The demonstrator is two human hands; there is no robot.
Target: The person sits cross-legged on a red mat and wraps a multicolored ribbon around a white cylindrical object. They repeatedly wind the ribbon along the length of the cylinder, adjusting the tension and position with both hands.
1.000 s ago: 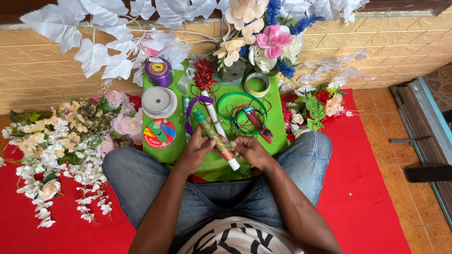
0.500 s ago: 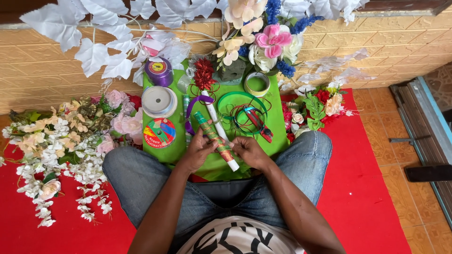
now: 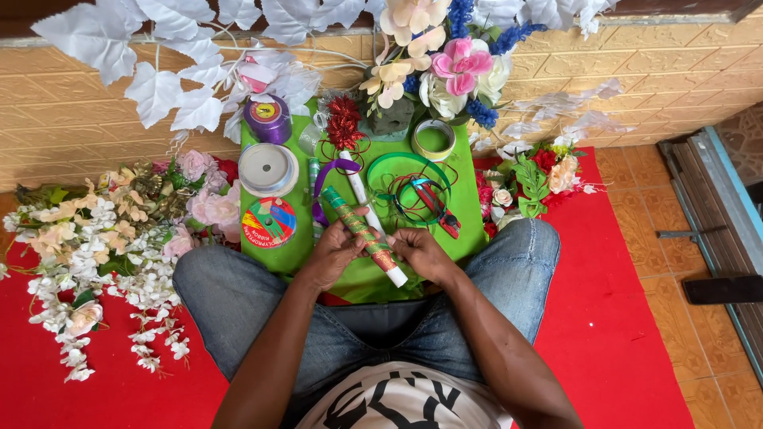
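Note:
A slim roll wrapped in green, red and gold patterned paper (image 3: 359, 230), white at its near end, lies slantwise across a green board (image 3: 461, 222) on my lap. My left hand (image 3: 334, 253) grips the roll from the left. From the right, my right hand (image 3: 421, 253) pinches it near the white end. A white stick (image 3: 359, 191) lies just beyond the roll.
On the board sit a purple ribbon spool (image 3: 268, 119), a white spool (image 3: 268, 168), a round red and green disc (image 3: 269, 222), a tape ring (image 3: 433, 139), green ribbon loops and red pliers (image 3: 439, 208). Artificial flowers (image 3: 111, 238) lie left on a red mat (image 3: 628, 318); a bouquet (image 3: 445, 71) stands behind.

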